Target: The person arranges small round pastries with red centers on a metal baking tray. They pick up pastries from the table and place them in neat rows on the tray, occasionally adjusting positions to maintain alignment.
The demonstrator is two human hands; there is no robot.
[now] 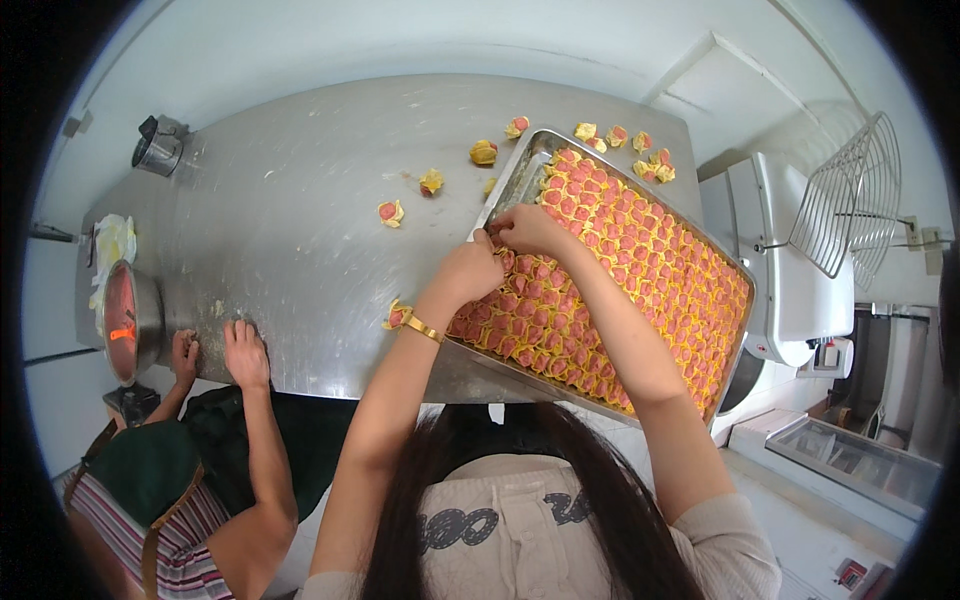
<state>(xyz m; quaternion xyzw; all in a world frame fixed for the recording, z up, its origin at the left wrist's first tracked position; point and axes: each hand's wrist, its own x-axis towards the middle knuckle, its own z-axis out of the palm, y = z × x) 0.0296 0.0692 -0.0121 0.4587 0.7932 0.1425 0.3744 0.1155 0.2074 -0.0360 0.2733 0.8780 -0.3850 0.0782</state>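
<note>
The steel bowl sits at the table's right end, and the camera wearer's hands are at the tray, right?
No: the head view shows the bowl at the left end of the table. The left hand and right hand are at the tray.

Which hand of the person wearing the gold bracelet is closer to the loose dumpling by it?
The left. The left hand is above and right of the loose dumpling, at the tray's left side; the right hand is farther up and right.
</note>
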